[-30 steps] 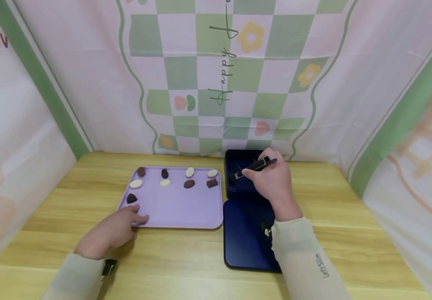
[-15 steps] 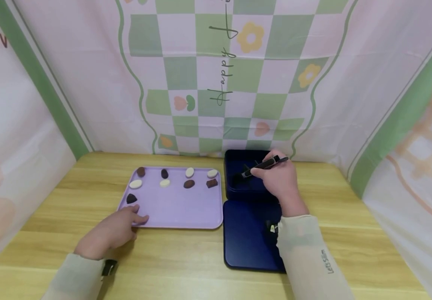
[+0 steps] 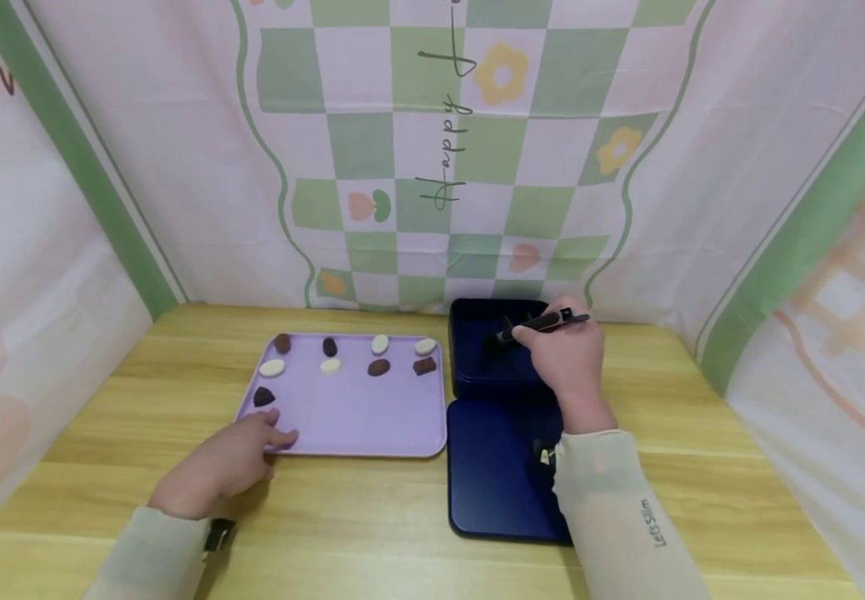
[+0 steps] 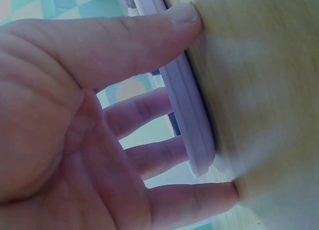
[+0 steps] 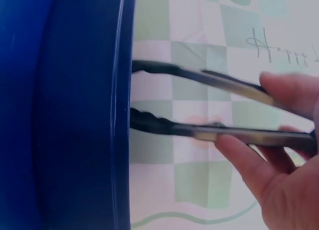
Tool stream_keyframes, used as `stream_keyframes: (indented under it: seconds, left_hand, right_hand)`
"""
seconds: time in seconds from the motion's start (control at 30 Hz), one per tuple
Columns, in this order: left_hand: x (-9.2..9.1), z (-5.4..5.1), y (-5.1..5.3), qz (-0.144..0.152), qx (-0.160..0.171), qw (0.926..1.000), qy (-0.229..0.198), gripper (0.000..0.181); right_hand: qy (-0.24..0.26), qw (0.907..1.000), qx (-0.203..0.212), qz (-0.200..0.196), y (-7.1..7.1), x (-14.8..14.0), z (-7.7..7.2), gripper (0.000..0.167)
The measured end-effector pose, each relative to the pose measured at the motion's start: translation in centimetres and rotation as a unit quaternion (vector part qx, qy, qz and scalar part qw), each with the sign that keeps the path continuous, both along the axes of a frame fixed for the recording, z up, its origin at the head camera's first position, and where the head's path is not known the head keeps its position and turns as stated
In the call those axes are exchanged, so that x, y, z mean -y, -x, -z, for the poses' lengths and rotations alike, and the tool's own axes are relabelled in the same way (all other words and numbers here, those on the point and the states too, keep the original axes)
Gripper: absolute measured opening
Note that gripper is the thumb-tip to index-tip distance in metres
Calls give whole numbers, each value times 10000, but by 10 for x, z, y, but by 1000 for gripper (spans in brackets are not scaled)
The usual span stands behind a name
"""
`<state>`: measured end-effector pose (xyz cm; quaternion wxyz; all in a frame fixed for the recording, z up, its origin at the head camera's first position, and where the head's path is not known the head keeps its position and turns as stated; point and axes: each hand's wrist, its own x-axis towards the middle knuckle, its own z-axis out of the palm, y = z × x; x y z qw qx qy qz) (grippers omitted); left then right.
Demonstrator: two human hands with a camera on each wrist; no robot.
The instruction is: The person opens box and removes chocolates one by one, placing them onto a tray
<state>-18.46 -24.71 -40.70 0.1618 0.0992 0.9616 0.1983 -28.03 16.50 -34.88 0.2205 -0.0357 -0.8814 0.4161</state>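
My right hand (image 3: pixel 569 358) holds a pair of tongs (image 3: pixel 545 323) over a dark blue box (image 3: pixel 488 386). In the right wrist view the arms of the tongs (image 5: pixel 244 135) stand apart, with their black tips hidden behind the box wall (image 5: pixel 75 115). What lies inside the box is too dark to tell. My left hand (image 3: pixel 226 457) rests at the near left corner of a lilac tray (image 3: pixel 372 417), its fingers spread and fairly straight. On the tray lie several white, brown and dark chocolates (image 3: pixel 379 367); a dark triangular one (image 3: pixel 263 397) is closest to my left hand.
A dark blue lid (image 3: pixel 496 487) lies flat in front of the box, partly under my right sleeve (image 3: pixel 620 492). Tray, box and lid sit close together on a wooden table (image 3: pixel 327 525). A patterned cloth (image 3: pixel 440 150) hangs behind the table.
My right hand has shifted to the right with the tongs, whose tips have moved rightward and look lower in the box. The left hand, tray and chocolates stay as they were.
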Motion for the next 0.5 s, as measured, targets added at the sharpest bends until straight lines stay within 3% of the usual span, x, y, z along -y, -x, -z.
stream_keyframes:
  seconds: [0.13,0.23,0.4,0.5]
  left_hand:
    - [0,0,0,4,18,10000,36,51]
    - [0,1,0,-31,57,10000,40,51]
    - [0,2,1,-110,79,9999,33,50]
    - [0,2,1,-112,71,9999,29,50]
  right_hand:
    - [737,9967,-118,323,-3,-3,-3,45]
    - [1720,9846,-2,314,-5,-4,-7,48]
    - [3447,9386,-37,-130,-4,0,-11,49]
    - [3997,9156,-136,-415,-4,4,-13,48]
